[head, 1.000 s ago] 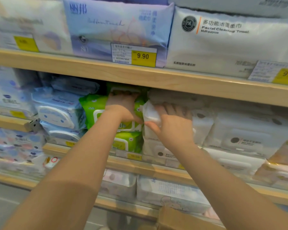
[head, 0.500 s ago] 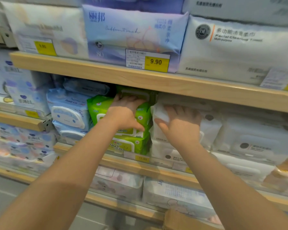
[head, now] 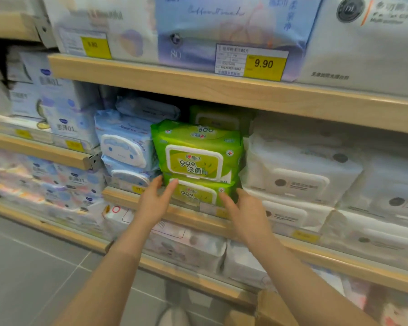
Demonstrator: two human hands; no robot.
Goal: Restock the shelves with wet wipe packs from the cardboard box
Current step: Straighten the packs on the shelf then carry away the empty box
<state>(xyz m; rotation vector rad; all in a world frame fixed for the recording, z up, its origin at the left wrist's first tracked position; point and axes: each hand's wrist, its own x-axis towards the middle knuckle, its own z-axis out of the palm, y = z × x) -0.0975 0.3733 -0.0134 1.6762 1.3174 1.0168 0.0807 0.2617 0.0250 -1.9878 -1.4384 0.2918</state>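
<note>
Two green wet wipe packs (head: 196,158) marked "99.9%" and "杀菌" sit stacked on the middle shelf (head: 193,216). The left hand (head: 154,203) and right hand (head: 247,214), fingers extended and grasping nothing, touch the lower green pack. Above the green packs, a yellow price tag (head: 264,67) reads "9.90". Below-right of them, the cardboard box (head: 272,309) shows.
</note>
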